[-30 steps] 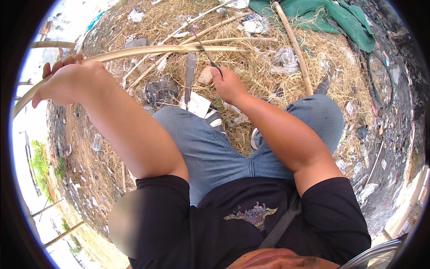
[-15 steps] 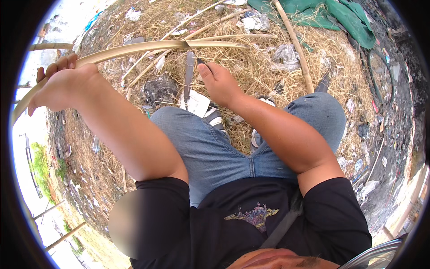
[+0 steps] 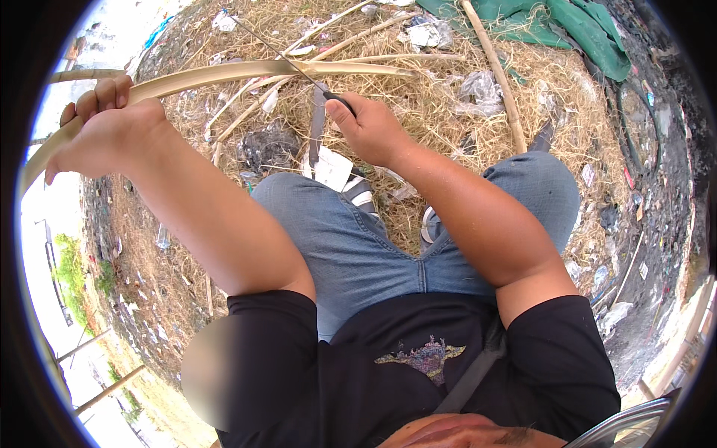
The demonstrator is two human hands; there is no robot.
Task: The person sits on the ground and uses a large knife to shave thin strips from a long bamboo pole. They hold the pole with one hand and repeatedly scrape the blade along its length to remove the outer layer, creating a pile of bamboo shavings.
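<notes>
In my left hand (image 3: 104, 127), at the far left, is a long pale bamboo strip (image 3: 216, 75), with the fingers curled over it. The strip bows across the view and ends over the straw to the right. My right hand (image 3: 370, 128) is closed around the black handle of a knife (image 3: 340, 101). Its thin dark blade slants up to the left and crosses the strip, touching or very near it. Just below the crossing, a flat grey blade-like piece (image 3: 317, 127) stands near my shoe; its lower end is partly hidden by white paper (image 3: 333, 169).
Dry straw (image 3: 418, 97) and scattered litter cover the ground between and beyond my knees. Several thin sticks lie ahead, and a thicker pole (image 3: 497, 75) slants toward my right knee. A green cloth (image 3: 590, 33) lies at the far right, and a crumpled clear plastic bag (image 3: 479, 93) nearby.
The knife blade has swung to point up and left, showing more of its length, with its handle now more visible. The left part of the strip and my left hand have shifted slightly upward.
</notes>
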